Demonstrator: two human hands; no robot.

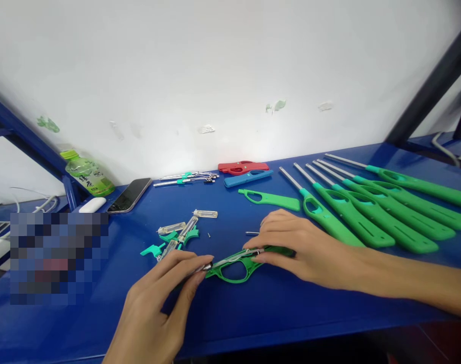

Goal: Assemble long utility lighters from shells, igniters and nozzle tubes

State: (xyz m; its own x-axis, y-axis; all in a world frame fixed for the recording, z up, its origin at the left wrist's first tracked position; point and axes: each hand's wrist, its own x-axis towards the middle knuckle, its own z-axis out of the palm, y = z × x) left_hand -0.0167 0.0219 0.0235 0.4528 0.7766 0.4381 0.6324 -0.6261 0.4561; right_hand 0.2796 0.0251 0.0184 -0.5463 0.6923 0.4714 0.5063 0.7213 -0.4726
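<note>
you have in front of you one green casing [234,281], long and narrow, with an open oval loop in its middle part; it is between your two hands, near the front edge of the worktop [291,316]. along it runs a thin metal tube [226,261] with a white wire [249,251] beside it. the worktop is glossy blue, and behind it stands a white wall [230,65] with some peeled marks. on your right lie several green lighters [367,221] in a slanting row, and next to them a separate green shell [272,199]. near the wall are red casings [243,166], a blue casing [248,177] and metal rods [173,183] with wires. small clear tanks [205,214] and teal triggers [152,251] lie in the left middle; further left are a phone [131,196] and a green bottle [90,174]. your left hand [158,303] is nearly closed, thumb and fingers pinching the left end of the metal tube. your right hand [287,247] is also closed, with bent fingers gripping the right part of the green casing and touching the wire.
</note>
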